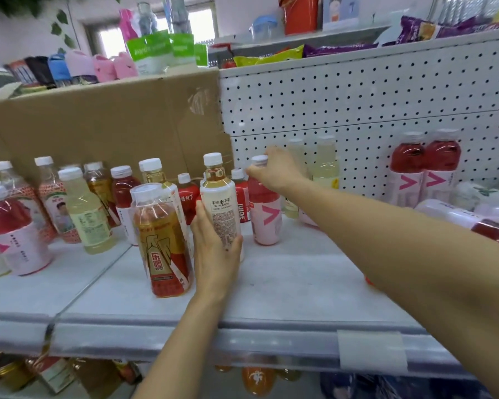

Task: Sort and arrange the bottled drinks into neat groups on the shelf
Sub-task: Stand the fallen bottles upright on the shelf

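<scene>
Many bottled drinks stand mixed on a white shelf (285, 283). My left hand (216, 249) wraps the lower body of an upright white-labelled tea bottle (218, 197) at the shelf's middle. My right hand (274, 171) reaches further back and grips the neck, just under the cap, of a red drink with a pink label (265, 217). A gold-and-red energy drink bottle (163, 240) stands just left of my left hand. Two pale yellow bottles (324, 165) stand behind my right hand against the pegboard.
Two red pink-labelled bottles (425, 168) stand at the right, with more lying on their sides (473, 217) beside them. Several mixed bottles (84, 208) crowd the left. A cardboard sheet (113, 125) backs the left half, white pegboard (357, 96) the right. A lower shelf holds more drinks (257, 381).
</scene>
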